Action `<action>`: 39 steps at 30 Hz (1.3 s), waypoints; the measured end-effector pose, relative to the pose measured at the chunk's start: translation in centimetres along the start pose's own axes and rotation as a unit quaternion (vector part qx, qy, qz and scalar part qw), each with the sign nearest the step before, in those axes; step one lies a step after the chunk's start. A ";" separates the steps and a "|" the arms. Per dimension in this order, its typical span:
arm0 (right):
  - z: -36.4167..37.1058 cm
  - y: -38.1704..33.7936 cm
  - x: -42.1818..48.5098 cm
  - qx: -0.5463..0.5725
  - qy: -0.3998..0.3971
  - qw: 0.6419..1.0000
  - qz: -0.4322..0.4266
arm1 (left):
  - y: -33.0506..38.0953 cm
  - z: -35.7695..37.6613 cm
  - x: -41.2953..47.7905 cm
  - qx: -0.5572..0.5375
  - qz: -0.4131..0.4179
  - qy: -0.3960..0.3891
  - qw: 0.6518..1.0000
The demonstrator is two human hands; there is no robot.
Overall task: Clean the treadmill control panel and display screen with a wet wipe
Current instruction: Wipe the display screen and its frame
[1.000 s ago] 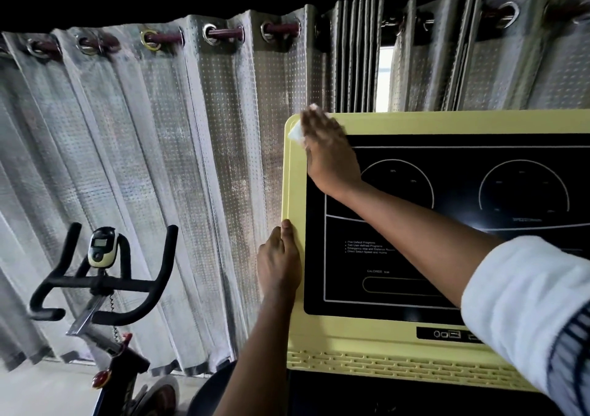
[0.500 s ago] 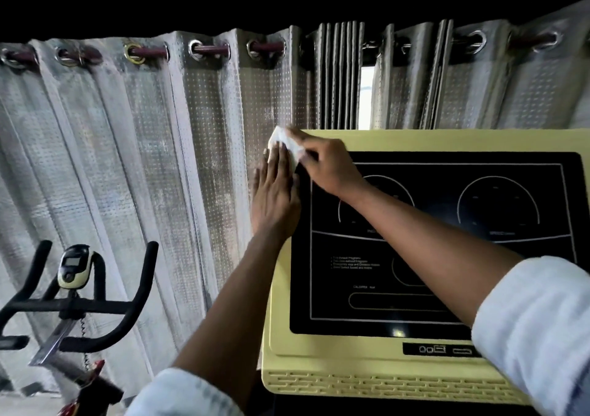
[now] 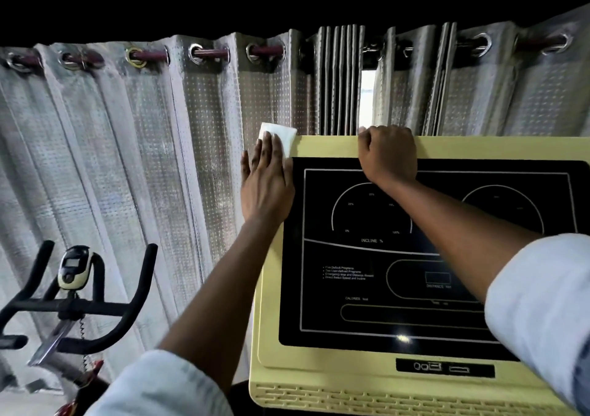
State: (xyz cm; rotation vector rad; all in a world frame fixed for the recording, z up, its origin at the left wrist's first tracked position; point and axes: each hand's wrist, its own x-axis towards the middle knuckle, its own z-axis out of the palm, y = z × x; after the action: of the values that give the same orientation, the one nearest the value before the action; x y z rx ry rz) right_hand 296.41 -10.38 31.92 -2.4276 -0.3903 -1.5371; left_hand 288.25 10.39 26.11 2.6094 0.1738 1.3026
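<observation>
Left hand (image 3: 266, 181) fingers flat, pressing folded white wet wipe (image 3: 281, 138) at pale-yellow panel frame (image 3: 325, 147) 11 o'clock corner; right hand (image 3: 388, 155) clenched on top edge. Advise even overlapping strokes towards black glossy display screen (image 3: 367, 288)

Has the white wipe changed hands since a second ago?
Yes. The wipe was under the right hand at the yellow panel's top-left corner; now the left hand presses it there, and the right hand grips the top edge further right.
</observation>
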 end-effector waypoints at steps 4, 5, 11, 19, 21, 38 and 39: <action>0.1 0.0 -0.1 0.009 0.007 1.000 0.006 | -0.2 0.4 -3.1 -0.007 0.001 0.025 1.000; 0.1 0.0 -0.2 0.009 0.005 1.000 0.011 | 0.1 0.8 -5.1 -0.014 -0.008 0.028 0.999; -0.2 0.0 -0.3 0.030 -0.002 1.000 0.006 | 0.4 0.7 -5.2 0.004 -0.019 0.026 0.999; -0.2 0.1 -0.4 0.015 0.004 1.000 0.002 | 0.1 1.1 -8.9 -0.054 -0.013 -0.011 0.998; -0.2 0.1 -0.4 0.011 0.004 1.000 0.003 | -0.2 1.2 -9.5 -0.052 -0.017 -0.015 0.998; -0.2 0.1 -0.4 0.021 0.000 1.000 0.002 | 0.8 -0.3 -3.4 -0.027 -0.008 -0.038 0.999; -0.2 0.2 -0.4 0.024 0.002 1.000 0.001 | 0.9 -0.3 -3.0 -0.029 -0.005 -0.041 0.999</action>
State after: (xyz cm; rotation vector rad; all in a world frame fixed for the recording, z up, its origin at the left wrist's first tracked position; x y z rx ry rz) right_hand 296.16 -10.64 31.58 -2.3872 -0.4186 -1.5147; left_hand 286.23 8.97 24.13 2.6032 0.1336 1.1777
